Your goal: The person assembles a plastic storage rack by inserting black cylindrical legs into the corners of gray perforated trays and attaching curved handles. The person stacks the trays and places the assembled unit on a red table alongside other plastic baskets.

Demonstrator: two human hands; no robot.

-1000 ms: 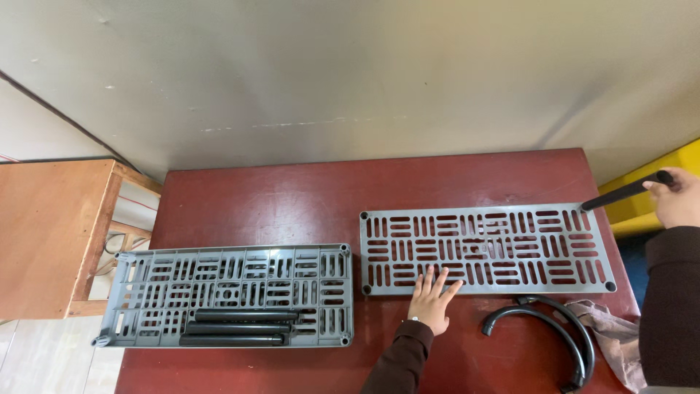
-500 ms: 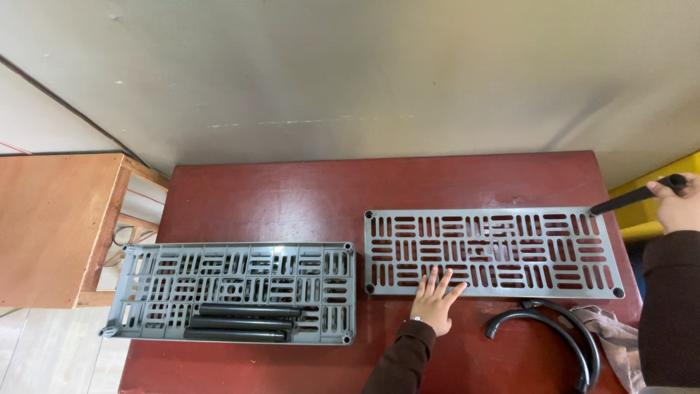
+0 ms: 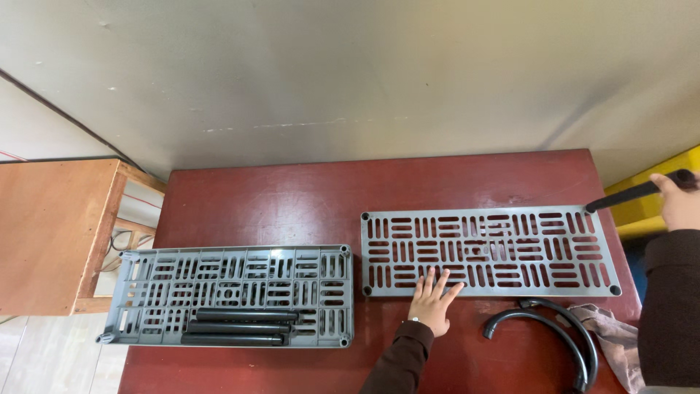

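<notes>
A grey slotted shelf panel (image 3: 488,252) lies flat on the red table (image 3: 292,201), toward the right. My left hand (image 3: 433,298) rests on its near edge, fingers spread, holding nothing. My right hand (image 3: 678,204) is at the right edge of view, closed around a black tube (image 3: 633,193) whose tip sits at the panel's far right corner. To the left, a second grey slotted panel (image 3: 230,292) lies flat with black tubes (image 3: 240,326) resting on its near side.
Two curved black pieces (image 3: 543,325) and a crumpled cloth or bag (image 3: 616,343) lie at the table's near right. A wooden stand (image 3: 55,233) is left of the table. A yellow bin (image 3: 642,201) sits beyond the right edge. A pale wall is behind.
The view has shifted slightly. The black tube's tip has come down to the panel's far right corner. My left hand stays on the panel's near edge.
</notes>
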